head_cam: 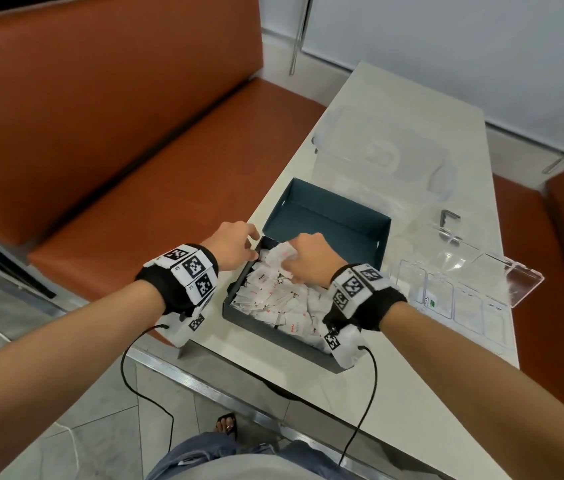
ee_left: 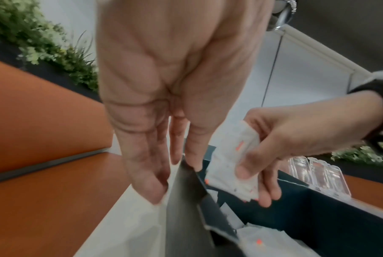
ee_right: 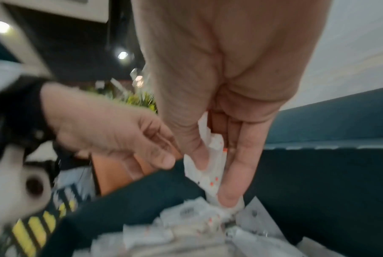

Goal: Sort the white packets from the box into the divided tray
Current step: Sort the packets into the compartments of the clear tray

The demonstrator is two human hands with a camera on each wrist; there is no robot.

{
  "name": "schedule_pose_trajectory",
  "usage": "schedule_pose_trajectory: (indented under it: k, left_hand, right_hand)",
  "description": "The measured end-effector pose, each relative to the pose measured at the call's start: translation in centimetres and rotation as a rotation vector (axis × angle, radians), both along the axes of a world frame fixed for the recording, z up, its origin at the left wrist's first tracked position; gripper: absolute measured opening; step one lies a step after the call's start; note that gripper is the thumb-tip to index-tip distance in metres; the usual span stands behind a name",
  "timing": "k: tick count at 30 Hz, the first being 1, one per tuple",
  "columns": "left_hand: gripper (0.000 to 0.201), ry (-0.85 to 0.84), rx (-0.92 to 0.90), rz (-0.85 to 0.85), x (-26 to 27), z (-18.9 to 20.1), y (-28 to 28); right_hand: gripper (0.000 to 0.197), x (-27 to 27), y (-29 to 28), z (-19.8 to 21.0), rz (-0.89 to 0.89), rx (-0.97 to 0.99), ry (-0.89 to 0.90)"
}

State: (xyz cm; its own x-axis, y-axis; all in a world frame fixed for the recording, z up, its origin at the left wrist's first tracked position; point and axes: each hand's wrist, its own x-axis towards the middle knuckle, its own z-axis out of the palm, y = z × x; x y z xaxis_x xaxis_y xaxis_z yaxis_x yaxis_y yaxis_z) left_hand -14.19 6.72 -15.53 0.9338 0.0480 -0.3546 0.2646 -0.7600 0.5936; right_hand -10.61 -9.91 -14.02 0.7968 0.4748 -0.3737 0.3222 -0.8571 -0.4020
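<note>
A dark teal box (head_cam: pixel 329 216) stands open on the pale table, its near half filled with white packets (head_cam: pixel 280 303). My right hand (head_cam: pixel 291 258) is inside the box at its far left. It pinches a small bunch of white packets with red marks (head_cam: pixel 278 254) between thumb and fingers, and the same bunch (ee_left: pixel 232 167) (ee_right: pixel 216 161) is seen lifted just above the pile. My left hand (head_cam: pixel 251 244) holds the box's left far corner, thumb outside the wall (ee_left: pixel 186 200) and fingers over the rim. The clear divided tray (head_cam: pixel 467 313) lies to the right with its lid open.
One tray compartment holds a packet with a green mark (head_cam: pixel 431 301). A large clear plastic container (head_cam: pixel 377 157) stands behind the box. An orange bench (head_cam: pixel 135 168) runs along the table's left side. A small bent metal piece (head_cam: pixel 448 216) lies behind the tray.
</note>
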Motion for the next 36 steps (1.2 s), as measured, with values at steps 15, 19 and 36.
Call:
schedule_pose_trajectory:
  k: [15,19,36]
  left_hand:
    - [0.037,0.059,-1.072,-0.053,1.3,7.5,-12.1]
    - [0.031,0.144,-1.242,-0.037,1.8,7.7,-15.9]
    - [0.017,0.004,-1.122,0.069,4.4,5.8,-26.1]
  right_hand:
    - [0.025,-0.9,-12.1,7.3,-0.317,0.991,0.340]
    - [0.029,-0.8,-15.0,7.7,-0.402,0.885,0.190]
    - [0.008,0.8,-27.6,7.7,-0.793,0.887,0.061]
